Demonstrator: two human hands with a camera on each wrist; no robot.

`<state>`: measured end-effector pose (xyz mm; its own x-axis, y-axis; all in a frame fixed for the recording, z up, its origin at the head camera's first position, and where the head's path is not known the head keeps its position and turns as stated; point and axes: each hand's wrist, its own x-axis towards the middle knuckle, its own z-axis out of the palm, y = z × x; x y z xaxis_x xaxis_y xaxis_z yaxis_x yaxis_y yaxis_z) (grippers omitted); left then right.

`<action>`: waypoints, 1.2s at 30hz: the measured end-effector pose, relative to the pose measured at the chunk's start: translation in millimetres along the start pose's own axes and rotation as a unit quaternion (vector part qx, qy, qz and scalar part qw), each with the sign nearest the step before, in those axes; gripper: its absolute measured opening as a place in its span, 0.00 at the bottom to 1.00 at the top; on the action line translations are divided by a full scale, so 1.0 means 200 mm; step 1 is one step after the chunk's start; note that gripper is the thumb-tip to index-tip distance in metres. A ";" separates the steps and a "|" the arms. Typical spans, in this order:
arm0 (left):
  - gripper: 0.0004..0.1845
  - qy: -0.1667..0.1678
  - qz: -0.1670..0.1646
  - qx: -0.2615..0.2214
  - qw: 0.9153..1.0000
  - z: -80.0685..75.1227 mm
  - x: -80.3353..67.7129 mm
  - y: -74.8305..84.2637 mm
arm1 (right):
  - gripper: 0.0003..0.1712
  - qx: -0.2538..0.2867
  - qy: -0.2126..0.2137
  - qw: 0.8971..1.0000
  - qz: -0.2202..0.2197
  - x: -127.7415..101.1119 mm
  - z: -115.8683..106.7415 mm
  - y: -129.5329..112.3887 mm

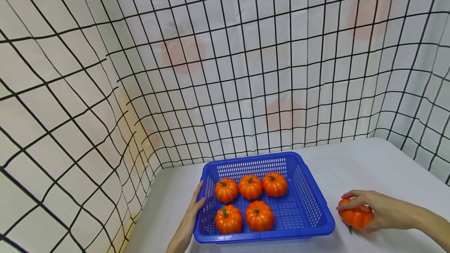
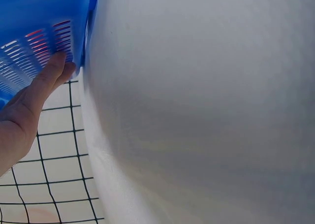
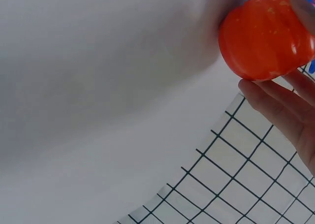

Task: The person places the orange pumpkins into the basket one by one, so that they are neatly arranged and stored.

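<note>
Best done, judging by the layout, by lifting the loose pumpkin (image 1: 356,216) straight off the white table (image 1: 369,163), carrying it over the near right rim of the blue basket (image 1: 318,202) and setting it stem-up in the free spot beside the five pumpkins (image 1: 250,202) already inside, without knocking them. Right hand (image 1: 369,208) curled over and around that pumpkin just right of the basket, fingers wrapped on its far side, a firm hold. Left hand (image 1: 195,205) flat with straight fingers against the basket's left wall, steadying, gripping nothing.
</note>
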<state>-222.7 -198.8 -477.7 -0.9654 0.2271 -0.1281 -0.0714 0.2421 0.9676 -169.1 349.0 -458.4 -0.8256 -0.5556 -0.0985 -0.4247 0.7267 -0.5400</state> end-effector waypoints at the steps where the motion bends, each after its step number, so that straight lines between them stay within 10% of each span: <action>1: 0.36 0.000 0.001 0.000 1.000 0.00 0.00 0.00 | 0.35 -0.005 0.002 1.000 -0.002 0.00 0.00 0.00; 17: 0.36 0.001 -0.006 0.001 1.000 0.00 0.01 0.00 | 0.40 0.012 0.110 0.994 -0.020 -0.07 0.01 0.07; 36: 0.36 0.010 -0.016 0.004 1.000 0.00 0.01 0.01 | 0.34 -0.029 0.232 0.970 0.060 0.03 -0.12 -0.08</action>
<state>-224.0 -197.3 -476.4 -0.9673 0.2010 -0.1549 -0.1008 0.2556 0.9615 -176.4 344.2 -429.5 -0.9431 -0.2337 0.2365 -0.3242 0.8044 -0.4979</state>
